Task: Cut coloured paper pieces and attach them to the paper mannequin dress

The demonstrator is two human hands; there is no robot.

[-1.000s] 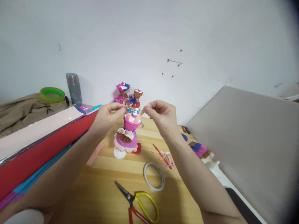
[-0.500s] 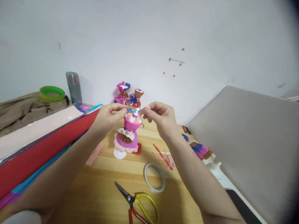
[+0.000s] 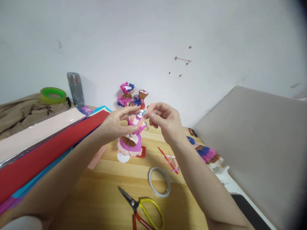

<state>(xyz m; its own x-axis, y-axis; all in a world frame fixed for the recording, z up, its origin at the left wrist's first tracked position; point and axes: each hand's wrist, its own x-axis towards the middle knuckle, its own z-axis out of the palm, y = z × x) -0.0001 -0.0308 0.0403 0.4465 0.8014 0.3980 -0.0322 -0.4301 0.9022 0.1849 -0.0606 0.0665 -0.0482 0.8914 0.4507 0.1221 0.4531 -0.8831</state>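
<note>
A small paper doll (image 3: 130, 142) in a purple and pink dress with a brown fan bow stands on a white round base on the wooden table (image 3: 112, 198). My left hand (image 3: 117, 123) curls round the doll's upper body, thumb and fingers against it. My right hand (image 3: 165, 119) pinches a narrow pink paper strip (image 3: 148, 111) just above the doll's top. Two more paper dolls (image 3: 130, 95) stand behind it by the wall.
Yellow-handled scissors (image 3: 144, 209) and a roll of tape (image 3: 159, 182) lie in front. Paper scraps (image 3: 169, 161) and a lying doll (image 3: 205, 153) are at the right. Red, pink and blue sheets (image 3: 45, 147), a grey bottle (image 3: 75, 89) and a green tape ring (image 3: 53, 95) are at the left.
My left hand dropped from pinching at the doll's top to holding its body. My right hand lifted the pink strip slightly above the doll.
</note>
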